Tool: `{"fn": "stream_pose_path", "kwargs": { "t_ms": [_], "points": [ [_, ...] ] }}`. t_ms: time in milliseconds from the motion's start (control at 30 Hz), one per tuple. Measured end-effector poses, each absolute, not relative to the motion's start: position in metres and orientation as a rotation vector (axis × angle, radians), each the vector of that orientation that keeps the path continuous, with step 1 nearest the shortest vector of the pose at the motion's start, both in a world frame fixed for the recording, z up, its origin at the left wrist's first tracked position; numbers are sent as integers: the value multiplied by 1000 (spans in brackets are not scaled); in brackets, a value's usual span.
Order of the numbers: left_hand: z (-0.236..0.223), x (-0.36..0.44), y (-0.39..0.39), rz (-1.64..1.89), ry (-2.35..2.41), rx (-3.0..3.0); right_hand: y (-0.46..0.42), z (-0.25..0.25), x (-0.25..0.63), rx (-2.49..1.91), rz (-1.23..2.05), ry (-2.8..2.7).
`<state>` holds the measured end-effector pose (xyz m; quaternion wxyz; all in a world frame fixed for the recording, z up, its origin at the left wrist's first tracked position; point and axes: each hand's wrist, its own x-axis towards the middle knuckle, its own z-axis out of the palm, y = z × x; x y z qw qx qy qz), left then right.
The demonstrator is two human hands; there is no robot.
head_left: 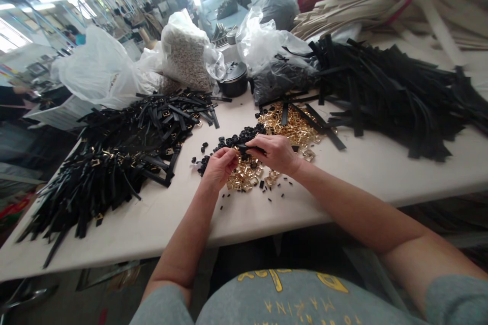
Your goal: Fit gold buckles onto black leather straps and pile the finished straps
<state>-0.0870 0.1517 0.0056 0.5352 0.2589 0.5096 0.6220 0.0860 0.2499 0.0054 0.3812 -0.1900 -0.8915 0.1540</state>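
A short black strap (248, 149) is held between my two hands above the middle of the table. My left hand (222, 166) pinches its left end, where a bit of gold shows at the fingertips; what exactly sits there is too small to make out. The fingers of my right hand (276, 153) are closed around the strap's other end. Under and behind the hands lie loose gold buckles (295, 124) and a heap of small black loops (244, 135). Several tiny black pieces (269, 199) are scattered on the near side.
Black straps with gold buckles (95, 183) pile up on the left of the table (183, 218). Plain black straps (385, 91) are heaped on the right. Behind stand a lidded black pot (233, 80), plastic bags (186, 53) and a bundle of beige strips (366, 7).
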Motion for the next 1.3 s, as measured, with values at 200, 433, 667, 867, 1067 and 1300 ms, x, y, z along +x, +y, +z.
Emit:
{"fn": "stream_pose_path", "kwargs": {
  "t_ms": [200, 433, 667, 867, 1067, 1300],
  "points": [
    [9, -86, 151, 1491, 1309, 654, 250, 4, 84, -411, 358, -2281],
    [9, -82, 151, 1422, 1257, 622, 249, 4, 84, -341, 415, -2289],
    [8, -84, 151, 1425, 1177, 561, 251, 4, 85, -203, 478, -2318],
    [6, -84, 153, 1350, 1174, 494, 248, -1, 83, -310, 484, -2327],
    [5, -79, 153, 1445, 1187, 561, 248, -4, 82, -439, 444, -2289],
    [3, -77, 152, 1498, 1401, 836, 248, -2, 82, -500, 464, -2394]
  ]
}}
